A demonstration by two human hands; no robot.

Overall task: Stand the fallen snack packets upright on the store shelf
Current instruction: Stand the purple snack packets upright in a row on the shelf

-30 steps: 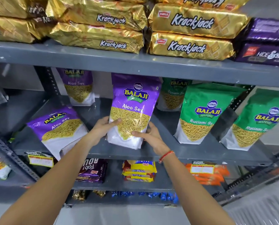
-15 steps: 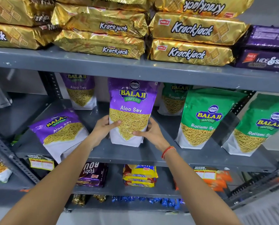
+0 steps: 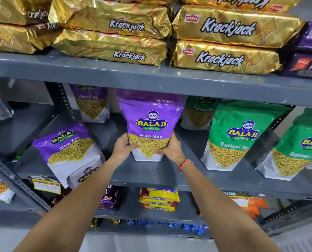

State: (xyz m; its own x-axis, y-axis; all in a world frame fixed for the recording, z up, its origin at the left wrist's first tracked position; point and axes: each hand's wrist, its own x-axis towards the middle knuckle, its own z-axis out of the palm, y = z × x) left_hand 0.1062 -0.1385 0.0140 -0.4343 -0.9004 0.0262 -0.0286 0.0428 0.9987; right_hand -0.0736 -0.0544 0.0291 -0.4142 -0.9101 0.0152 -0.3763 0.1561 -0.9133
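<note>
A purple Aloo Sev packet (image 3: 150, 117) stands upright in the middle of the grey shelf (image 3: 151, 173). My left hand (image 3: 123, 149) grips its lower left side and my right hand (image 3: 170, 150) grips its lower right side. To the left, another purple Aloo Sev packet (image 3: 68, 148) lies tilted back on top of a further packet (image 3: 82, 176) at the shelf's front edge. A third purple packet (image 3: 92, 104) stands at the back left.
Two green Ratlami Sev packets (image 3: 236, 135) (image 3: 300, 146) stand to the right, with another (image 3: 199, 111) behind. Gold Krackjack packs (image 3: 222, 57) fill the shelf above, close over the packet tops. Biscuit packs (image 3: 158, 200) lie on the shelf below. A slotted upright (image 3: 17, 180) runs at the left.
Both hands have pushed the purple packet further back on the shelf and straightened it to upright. The view has come closer to the shelf.
</note>
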